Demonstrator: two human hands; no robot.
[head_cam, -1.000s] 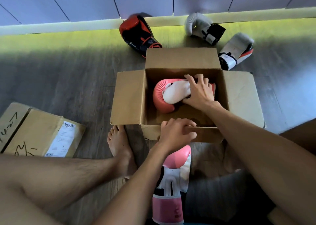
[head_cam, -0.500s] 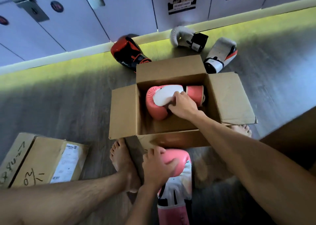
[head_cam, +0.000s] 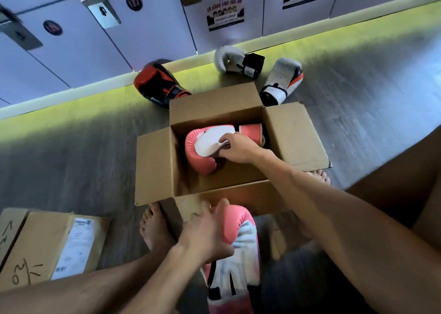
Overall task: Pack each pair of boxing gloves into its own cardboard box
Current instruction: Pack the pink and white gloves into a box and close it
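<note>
An open cardboard box (head_cam: 155, 165) stands on the floor in front of me with its flaps spread. Inside it lies a pink and white boxing glove (head_cam: 202, 151), and my right hand (head_cam: 238, 147) rests on it, fingers curled at the white thumb part. In front of the box, between my legs, lies the second pink and white glove (head_cam: 238, 242). My left hand (head_cam: 205, 236) is closed over its padded end. A black and red glove (head_cam: 158, 84) and two grey-white gloves (head_cam: 235, 60) (head_cam: 282, 81) lie behind the box.
A closed cardboard box (head_cam: 47, 244) with a shipping label lies at the lower left. Numbered lockers (head_cam: 143, 27) line the wall behind a lit yellow-green floor strip. My bare feet sit on either side of the open box's near wall.
My left hand left the box's near flap, dropped to the second pink glove and closed on it. My right hand stayed on the glove in the box, sliding toward its thumb.
</note>
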